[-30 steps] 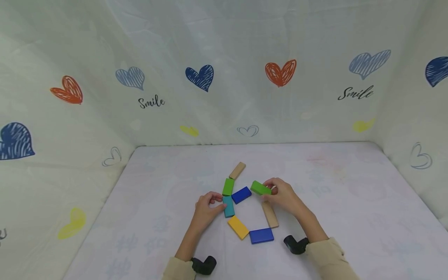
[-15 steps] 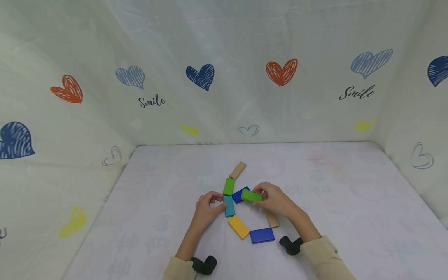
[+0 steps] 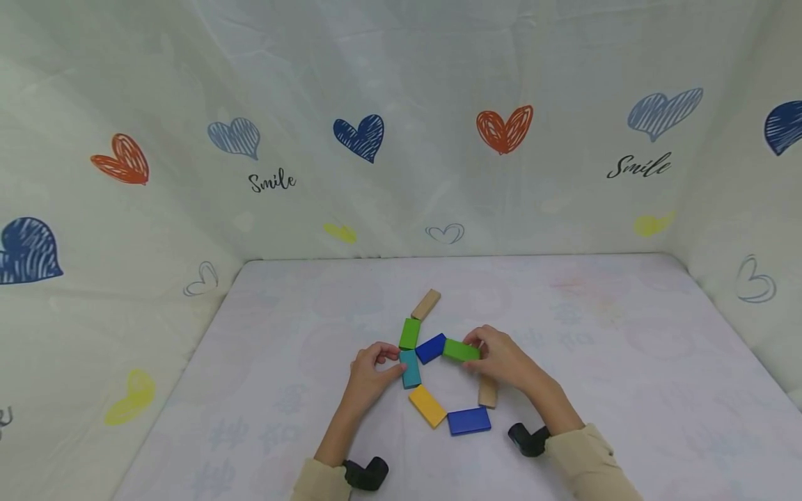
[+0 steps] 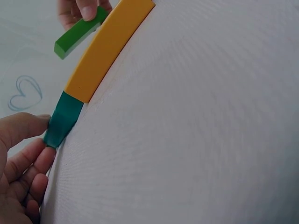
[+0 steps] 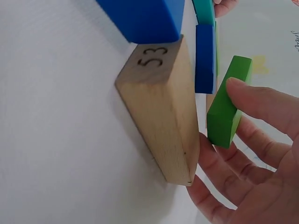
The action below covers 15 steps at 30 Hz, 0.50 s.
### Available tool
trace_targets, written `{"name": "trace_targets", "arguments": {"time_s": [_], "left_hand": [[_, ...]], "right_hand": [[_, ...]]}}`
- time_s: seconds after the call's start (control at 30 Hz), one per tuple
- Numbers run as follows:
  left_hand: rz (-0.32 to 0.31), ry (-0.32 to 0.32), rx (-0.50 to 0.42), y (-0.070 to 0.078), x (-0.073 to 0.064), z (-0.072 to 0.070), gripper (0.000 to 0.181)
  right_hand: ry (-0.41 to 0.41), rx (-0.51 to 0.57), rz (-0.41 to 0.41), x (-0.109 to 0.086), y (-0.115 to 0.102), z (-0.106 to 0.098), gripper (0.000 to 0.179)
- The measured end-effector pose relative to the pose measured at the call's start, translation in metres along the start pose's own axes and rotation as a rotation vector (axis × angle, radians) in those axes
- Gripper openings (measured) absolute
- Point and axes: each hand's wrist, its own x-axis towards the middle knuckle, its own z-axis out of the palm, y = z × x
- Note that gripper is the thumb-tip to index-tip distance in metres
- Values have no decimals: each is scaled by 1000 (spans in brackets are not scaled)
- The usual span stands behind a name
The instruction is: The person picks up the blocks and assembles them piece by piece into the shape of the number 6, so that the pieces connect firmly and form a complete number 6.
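My right hand (image 3: 501, 356) pinches a green block (image 3: 461, 350) between thumb and fingers, its left end at the right end of a dark blue block (image 3: 431, 348). In the right wrist view the green block (image 5: 230, 102) is tilted, and two fingers touch the plain wooden block (image 5: 175, 121) marked 53. Its far part is hidden behind the hand in the head view. My left hand (image 3: 370, 376) holds a teal block (image 3: 410, 369) by its left side, thumb and fingertips on it. A second green block (image 3: 410, 334) lies just above the teal one.
A yellow block (image 3: 428, 406) and another blue block (image 3: 468, 421) continue the curved row at the near side. Farther off, a plain wooden block (image 3: 426, 305) slants away from the upper green one. A white cloth (image 3: 250, 390) covers the table.
My right hand carried the green block left and down over the dark blue block, then slightly back right to its end. The right-hand wooden block has turned straighter. My left hand stays put.
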Motion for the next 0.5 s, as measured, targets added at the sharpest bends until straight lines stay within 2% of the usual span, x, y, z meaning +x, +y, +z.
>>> {"name": "trace_targets", "arguments": {"time_s": [0.37,0.5], "left_hand": [[22,0,3,0,1,0,26],[17,1,1,0,1,0,26]], "right_hand": [[51,-35,15,-1,9,-2,35],[63,-43,45,0,10,-1,35]]}}
